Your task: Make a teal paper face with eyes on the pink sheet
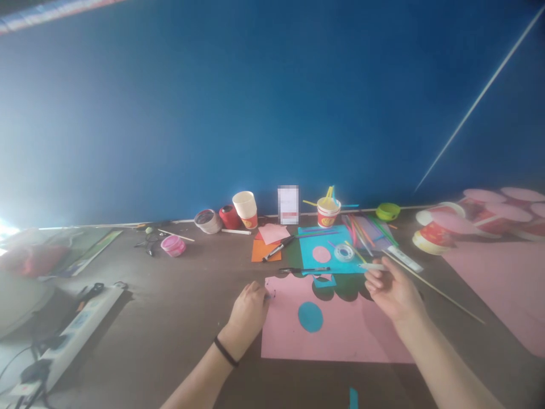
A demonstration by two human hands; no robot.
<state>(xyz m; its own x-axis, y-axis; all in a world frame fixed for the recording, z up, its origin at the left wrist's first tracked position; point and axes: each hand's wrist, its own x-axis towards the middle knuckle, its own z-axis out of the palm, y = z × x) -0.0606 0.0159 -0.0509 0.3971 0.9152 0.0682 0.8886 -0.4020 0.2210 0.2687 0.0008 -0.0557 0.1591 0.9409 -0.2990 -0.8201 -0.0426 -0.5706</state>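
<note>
My left hand [249,309], with a dark band at the wrist, rests at the left edge of a pink sheet [340,341]. Its fingers are curled together, and a small dark bit shows by the fingertips; what it is I cannot make out. Scalloped cuts run along the sheet's far edge. On the sheet lies a blue paper circle [310,316]. My right hand [394,287] is raised over the sheet's right side, closed around a short white pen-like stick [372,266] that points left. Beyond, a pink paper circle [321,254] and a tape roll [344,253] lie on a blue sheet [309,241].
A utility knife [279,248] and a black pen [304,270] lie behind the pink sheet. Paper cups [246,209] stand along the wall. At left is a power strip [83,324] with cords; at right, a long thin stick [443,292] and cups with pink discs [451,222].
</note>
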